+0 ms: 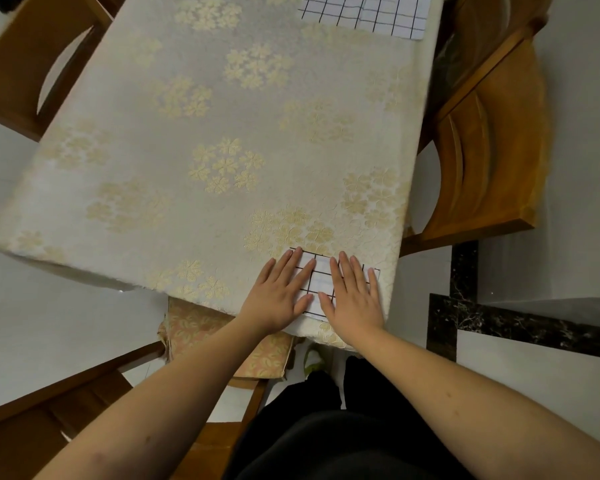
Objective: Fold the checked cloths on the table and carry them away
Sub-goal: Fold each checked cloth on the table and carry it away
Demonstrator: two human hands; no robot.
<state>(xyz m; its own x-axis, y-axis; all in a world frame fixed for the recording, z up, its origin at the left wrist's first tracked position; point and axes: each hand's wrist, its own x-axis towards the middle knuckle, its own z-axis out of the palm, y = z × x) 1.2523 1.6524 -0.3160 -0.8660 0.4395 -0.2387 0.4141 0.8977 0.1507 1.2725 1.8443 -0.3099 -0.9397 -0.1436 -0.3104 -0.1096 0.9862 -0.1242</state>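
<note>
— Two hands flat on one small folded cloth (317, 278) at the near edge of the surface (194, 133). Left hand (279, 294) and right hand (352, 299) lie side by side, fingers straight and spread, gripping nothing, only pressing.

— How to finish this step well?

— My judgement: smooth outward from the middle, square the edges, then slide fingers under to lift it whole so the folds hold.

— The cloth itself?

— White, thin black grid lines, a compact rectangle, mostly hidden under the palms. A second checked cloth (364, 13) lies at the far right corner, larger, looks less folded. Wooden chairs (492, 161) stand around.
</note>
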